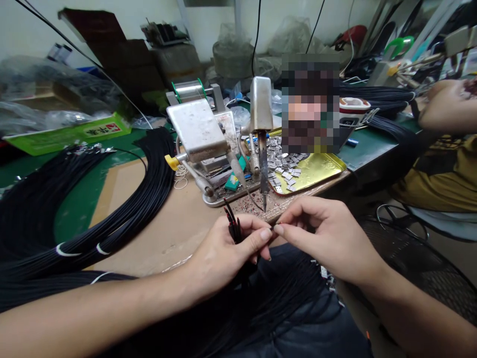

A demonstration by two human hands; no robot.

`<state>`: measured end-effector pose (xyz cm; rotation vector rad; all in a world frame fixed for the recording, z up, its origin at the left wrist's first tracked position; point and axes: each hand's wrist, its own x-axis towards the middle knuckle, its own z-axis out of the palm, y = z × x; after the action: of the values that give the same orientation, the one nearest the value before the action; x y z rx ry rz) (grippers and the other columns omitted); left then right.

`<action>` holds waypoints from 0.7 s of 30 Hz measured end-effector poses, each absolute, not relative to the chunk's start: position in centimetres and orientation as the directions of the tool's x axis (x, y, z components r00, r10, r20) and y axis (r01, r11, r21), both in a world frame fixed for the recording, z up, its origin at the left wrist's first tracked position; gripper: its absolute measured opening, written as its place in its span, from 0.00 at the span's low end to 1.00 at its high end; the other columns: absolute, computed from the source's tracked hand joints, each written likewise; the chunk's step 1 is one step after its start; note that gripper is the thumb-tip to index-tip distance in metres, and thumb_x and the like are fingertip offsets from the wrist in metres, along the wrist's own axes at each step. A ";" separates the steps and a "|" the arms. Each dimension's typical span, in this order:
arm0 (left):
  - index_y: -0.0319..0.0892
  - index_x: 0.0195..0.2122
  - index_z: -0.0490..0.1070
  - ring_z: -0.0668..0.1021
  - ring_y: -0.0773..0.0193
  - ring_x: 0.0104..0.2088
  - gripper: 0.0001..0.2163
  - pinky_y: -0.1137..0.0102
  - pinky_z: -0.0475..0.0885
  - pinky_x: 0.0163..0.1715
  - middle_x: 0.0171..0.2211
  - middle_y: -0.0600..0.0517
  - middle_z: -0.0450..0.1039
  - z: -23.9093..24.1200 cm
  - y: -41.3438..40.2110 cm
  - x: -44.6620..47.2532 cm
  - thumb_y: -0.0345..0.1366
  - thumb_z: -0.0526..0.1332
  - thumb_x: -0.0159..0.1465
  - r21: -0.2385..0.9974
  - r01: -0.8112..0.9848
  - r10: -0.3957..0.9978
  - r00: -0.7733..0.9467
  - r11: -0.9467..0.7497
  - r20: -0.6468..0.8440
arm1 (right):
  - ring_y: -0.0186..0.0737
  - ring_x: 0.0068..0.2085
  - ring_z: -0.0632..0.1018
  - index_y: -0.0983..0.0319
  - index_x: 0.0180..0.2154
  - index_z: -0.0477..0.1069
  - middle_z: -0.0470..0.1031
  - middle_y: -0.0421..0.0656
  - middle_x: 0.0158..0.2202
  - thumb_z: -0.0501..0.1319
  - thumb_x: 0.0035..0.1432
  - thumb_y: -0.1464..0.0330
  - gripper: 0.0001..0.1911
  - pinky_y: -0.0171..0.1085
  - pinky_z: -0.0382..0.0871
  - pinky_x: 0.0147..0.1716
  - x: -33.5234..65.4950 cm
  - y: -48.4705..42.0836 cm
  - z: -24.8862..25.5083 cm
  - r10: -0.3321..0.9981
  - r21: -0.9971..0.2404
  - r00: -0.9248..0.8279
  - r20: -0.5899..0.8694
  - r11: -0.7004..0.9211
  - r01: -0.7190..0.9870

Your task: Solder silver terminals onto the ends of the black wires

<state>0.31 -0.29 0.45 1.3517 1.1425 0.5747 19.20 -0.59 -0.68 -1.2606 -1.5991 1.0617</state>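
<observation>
Blk wire bundle (122, 209), glossy round strands w/ white ties, sweeps along worktop (164, 233) left edge and down to my lap. Brushed-metal solder jig (197, 129) sits mid-worktop. Gold tray (320, 171) of grey metal tabs is at the right edge. Green box (70, 134) back left, label unreadable. Left hand (223, 253) is fisted on red-tipped wire ends (233, 223) by the front edge. Right hand (328, 238) pinches smth tiny, can't tell what.

The green carton (67, 135) carries a white label with red Chinese characters beside a red square logo, too blurred to read.
</observation>
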 end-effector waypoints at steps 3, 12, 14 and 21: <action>0.37 0.34 0.75 0.73 0.68 0.25 0.11 0.75 0.66 0.25 0.23 0.53 0.75 0.3 -0.3 0.2 0.42 0.66 0.61 0.941 0.238 0.875 0.366 0.240 -0.316 | 0.37 0.27 0.76 0.62 0.28 0.76 0.78 0.41 0.25 0.69 0.52 0.69 0.04 0.34 0.68 0.26 19.3 -0.4 -1.2 0.971 -0.990 -0.240 0.009 0.042 0.131; 0.36 0.32 0.74 0.71 0.69 0.23 0.14 0.74 0.65 0.24 0.24 0.50 0.76 -0.1 -0.3 0.2 0.45 0.67 0.59 0.919 0.271 0.805 0.452 0.287 -0.385 | 0.37 0.27 0.76 0.62 0.28 0.76 0.78 0.40 0.25 0.70 0.52 0.65 0.08 0.35 0.69 0.28 19.1 1.4 -2.5 0.941 -0.997 -0.331 0.074 0.077 -0.004; 0.37 0.34 0.75 0.72 0.69 0.23 0.14 0.75 0.64 0.24 0.24 0.51 0.76 0.0 -0.3 0.2 0.44 0.67 0.59 0.912 0.280 0.817 0.418 0.299 -0.396 | 0.38 0.30 0.77 0.62 0.30 0.78 0.78 0.41 0.28 0.68 0.54 0.67 0.05 0.37 0.69 0.31 20.5 3.4 -2.7 0.963 -0.931 -0.114 0.245 0.267 0.249; 0.38 0.35 0.76 0.73 0.69 0.22 0.11 0.75 0.64 0.23 0.21 0.53 0.77 0.5 -0.5 0.6 0.41 0.68 0.57 0.886 0.297 0.815 0.365 0.357 -0.451 | 0.49 0.41 0.75 0.62 0.37 0.80 0.80 0.48 0.37 0.65 0.54 0.70 0.08 0.46 0.67 0.45 24.4 9.3 -5.7 0.831 -0.498 0.005 0.557 0.329 0.803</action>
<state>0.64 -0.51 0.46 1.2091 1.2008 0.4663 24.41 9.28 -5.69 -1.4587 -1.7769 0.0433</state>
